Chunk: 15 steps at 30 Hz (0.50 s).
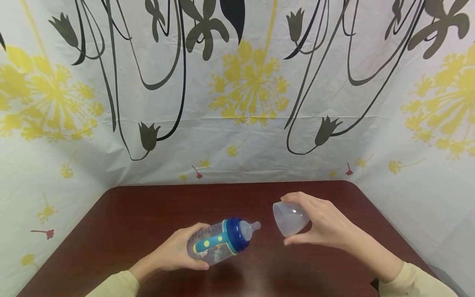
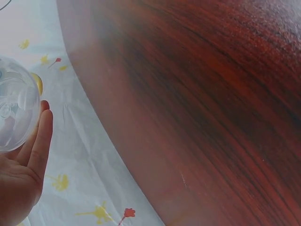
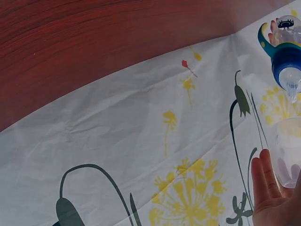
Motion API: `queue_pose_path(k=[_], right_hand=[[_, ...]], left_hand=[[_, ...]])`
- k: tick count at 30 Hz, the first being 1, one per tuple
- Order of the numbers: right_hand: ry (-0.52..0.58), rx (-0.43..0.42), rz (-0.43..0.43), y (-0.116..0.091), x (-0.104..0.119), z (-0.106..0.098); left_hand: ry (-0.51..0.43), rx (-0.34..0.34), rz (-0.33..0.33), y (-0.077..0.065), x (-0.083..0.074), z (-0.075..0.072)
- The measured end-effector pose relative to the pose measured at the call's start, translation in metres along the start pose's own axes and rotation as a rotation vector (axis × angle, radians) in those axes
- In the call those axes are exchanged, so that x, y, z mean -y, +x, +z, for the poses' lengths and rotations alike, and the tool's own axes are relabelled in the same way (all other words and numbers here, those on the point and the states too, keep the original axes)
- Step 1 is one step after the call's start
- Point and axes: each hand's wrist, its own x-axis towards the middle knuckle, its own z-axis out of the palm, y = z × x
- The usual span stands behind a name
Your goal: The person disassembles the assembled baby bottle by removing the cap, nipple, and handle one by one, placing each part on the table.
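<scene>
In the head view my left hand (image 1: 178, 250) grips a clear baby bottle (image 1: 211, 243) by its body. The bottle is tilted, its blue collar and clear teat pointing right, and a teal strip runs along its side. My right hand (image 1: 323, 220) holds a translucent dome-shaped cap (image 1: 289, 218) between thumb and fingers, its open side toward the teat. A gap separates cap and teat. In the left wrist view the bottle's round base (image 2: 14, 108) shows against the hand. The right wrist view has the cap (image 3: 288, 150) below the teat (image 3: 291, 84).
Both hands are above a dark red-brown wooden table (image 1: 156, 210). A white sheet (image 1: 237, 156) with yellow, grey and red flower prints hangs behind the table and along both sides. The table's far edge has rounded corners.
</scene>
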Motion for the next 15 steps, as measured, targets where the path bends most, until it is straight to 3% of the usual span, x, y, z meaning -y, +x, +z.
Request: queue_pose_path(k=[15], right_hand=[[-0.030, -0.065, -0.068, 0.0003, -0.0099, -0.0078]], left_hand=[[-0.021, 0.000, -0.033, -0.0002, 0.0030, 0.0012]])
